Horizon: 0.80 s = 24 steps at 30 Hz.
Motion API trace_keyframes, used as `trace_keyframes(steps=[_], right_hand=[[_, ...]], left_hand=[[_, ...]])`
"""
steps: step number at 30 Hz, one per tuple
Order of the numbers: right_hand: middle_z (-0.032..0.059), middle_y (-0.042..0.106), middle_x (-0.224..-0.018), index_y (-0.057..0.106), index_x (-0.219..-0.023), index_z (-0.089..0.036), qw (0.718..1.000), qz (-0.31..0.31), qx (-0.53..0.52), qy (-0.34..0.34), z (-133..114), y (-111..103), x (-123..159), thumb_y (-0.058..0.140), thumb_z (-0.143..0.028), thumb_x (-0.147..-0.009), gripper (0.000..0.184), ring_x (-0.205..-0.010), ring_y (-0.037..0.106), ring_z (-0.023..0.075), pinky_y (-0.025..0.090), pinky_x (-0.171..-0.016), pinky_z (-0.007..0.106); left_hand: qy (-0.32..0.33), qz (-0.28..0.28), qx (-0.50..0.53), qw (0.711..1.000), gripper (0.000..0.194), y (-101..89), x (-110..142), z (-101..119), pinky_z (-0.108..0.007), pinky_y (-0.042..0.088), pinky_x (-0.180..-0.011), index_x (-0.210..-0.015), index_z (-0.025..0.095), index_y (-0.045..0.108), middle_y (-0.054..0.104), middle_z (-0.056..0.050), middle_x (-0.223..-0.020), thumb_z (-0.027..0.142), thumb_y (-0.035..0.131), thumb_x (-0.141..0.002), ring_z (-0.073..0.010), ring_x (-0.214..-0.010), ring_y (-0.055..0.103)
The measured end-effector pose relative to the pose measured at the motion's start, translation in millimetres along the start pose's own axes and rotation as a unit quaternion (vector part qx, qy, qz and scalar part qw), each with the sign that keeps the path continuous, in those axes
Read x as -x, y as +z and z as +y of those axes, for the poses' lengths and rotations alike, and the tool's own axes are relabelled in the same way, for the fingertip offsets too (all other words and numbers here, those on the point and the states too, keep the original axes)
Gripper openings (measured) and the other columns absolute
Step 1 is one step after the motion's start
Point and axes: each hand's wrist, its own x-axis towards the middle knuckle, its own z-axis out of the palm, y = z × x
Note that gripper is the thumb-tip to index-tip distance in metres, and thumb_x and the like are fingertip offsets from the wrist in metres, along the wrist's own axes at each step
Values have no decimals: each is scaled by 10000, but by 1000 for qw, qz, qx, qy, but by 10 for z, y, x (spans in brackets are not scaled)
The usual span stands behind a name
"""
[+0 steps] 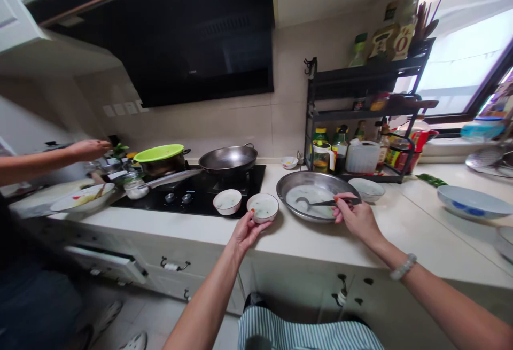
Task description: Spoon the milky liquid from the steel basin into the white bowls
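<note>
My left hand (249, 231) grips a small white bowl (263, 207) of pale soup with green bits, its thumb on the rim and fingers underneath. Just left of it, a matching filled bowl (227, 202) stands at the hob's front edge. My right hand (352, 215) is closed around the dark handle of a ladle (320, 203). The ladle's head lies over the whitish soup in a wide steel basin (285, 172), partly in the liquid. Behind my right hand, another small bowl (366, 188) with pale contents sits beside the basin.
A wok (228, 158) and a pot under a green colander (159, 152) occupy the black hob (192, 196). A co-worker's hand (90, 149) reaches in at left, above a plate of food (82, 200). Behind the basin stands a condiment rack (360, 114). An open drawer (106, 264) juts out below.
</note>
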Motion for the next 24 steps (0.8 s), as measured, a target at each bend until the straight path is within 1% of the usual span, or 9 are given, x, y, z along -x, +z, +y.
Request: trace_keyframes(steps=[3, 7, 12, 18, 21, 24], right_hand=[[22, 602, -439, 604, -832, -222, 998, 25, -38, 38, 12, -10, -42, 670, -567, -748, 362, -521, 687, 257, 573, -546, 353], [23, 600, -433, 585, -796, -219, 991, 77, -76, 74, -18, -59, -106, 724, -526, -707, 349, -527, 697, 267, 575, -523, 351], [27, 613, -456, 596, -811, -193, 987, 107, -94, 81, -99, -125, -144, 730, -451, -706, 309, -502, 680, 234, 565, -502, 314], [35, 650, -527, 603, -795, -187, 976, 135, -131, 108, -130, -130, -168, 741, -345, -694, 233, -396, 594, 174, 498, -377, 269], [42, 653, -539, 597, -774, -194, 968, 142, -162, 127, -138, -108, -177, 726, -278, -686, 177, -400, 579, 163, 498, -370, 258], [37, 650, -541, 594, -776, -197, 965, 144, -173, 136, -157, -95, -176, 711, -243, -686, 154, -400, 567, 154, 504, -376, 254]], left_hand=[[-6, 2, -6, 1000, 490, -2, 9, 3, -611, 485, -1020, -1380, 67, 441, 554, -252, -1394, 155, 547, -910, -414, -1349, 476], [-5, 0, -19, 1000, 513, -11, 3, 11, -586, 517, -992, -1407, 93, 425, 537, -251, -1418, 168, 554, -917, -418, -1334, 491], [0, -10, -39, 999, 523, -34, -23, -1, -588, 531, -974, -1397, 88, 434, 555, -252, -1402, 174, 586, -904, -422, -1302, 523], [3, -9, -34, 999, 478, -11, -29, -5, -580, 549, -948, -1375, 73, 458, 557, -260, -1394, 179, 570, -923, -439, -1306, 509], [12, -3, -32, 999, 455, 15, -21, -2, -595, 546, -942, -1359, 67, 472, 561, -263, -1388, 171, 566, -926, -443, -1299, 515], [9, 0, -35, 999, 429, 35, -9, 3, -599, 540, -950, -1343, 70, 488, 585, -245, -1369, 156, 554, -928, -427, -1295, 527]])
